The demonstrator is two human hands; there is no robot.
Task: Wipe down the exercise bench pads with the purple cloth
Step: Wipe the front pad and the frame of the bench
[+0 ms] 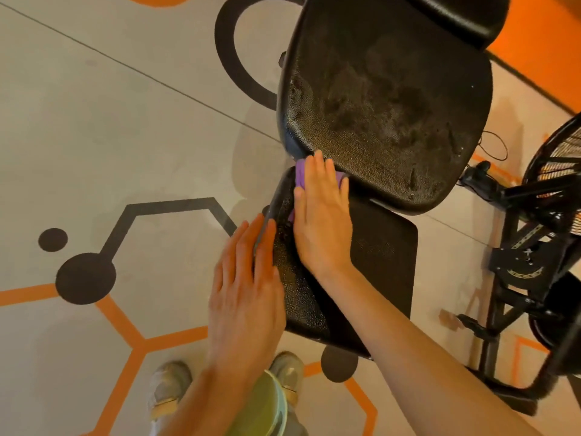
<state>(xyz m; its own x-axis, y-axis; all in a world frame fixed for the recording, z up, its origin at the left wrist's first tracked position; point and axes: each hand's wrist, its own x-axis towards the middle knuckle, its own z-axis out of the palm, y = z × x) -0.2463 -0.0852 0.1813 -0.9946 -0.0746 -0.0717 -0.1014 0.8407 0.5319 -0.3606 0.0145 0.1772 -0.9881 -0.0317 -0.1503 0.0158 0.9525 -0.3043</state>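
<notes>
The bench has two black textured pads: a large back pad (386,99) farther from me and a smaller seat pad (383,256) close to me. My right hand (322,215) lies flat on the purple cloth (301,176), pressing it onto the far left corner of the seat pad, right at the gap below the back pad. Only small bits of cloth show past my fingers. My left hand (246,294) rests with fingers apart along the seat pad's left edge and holds nothing. Wet streaks and smears show on the back pad.
A black exercise bike with a fan wheel (553,196) stands close on the right, a cable on the floor beside it. The grey floor (110,121) carries orange and black hexagon markings. My shoes (169,388) are below the bench's near end.
</notes>
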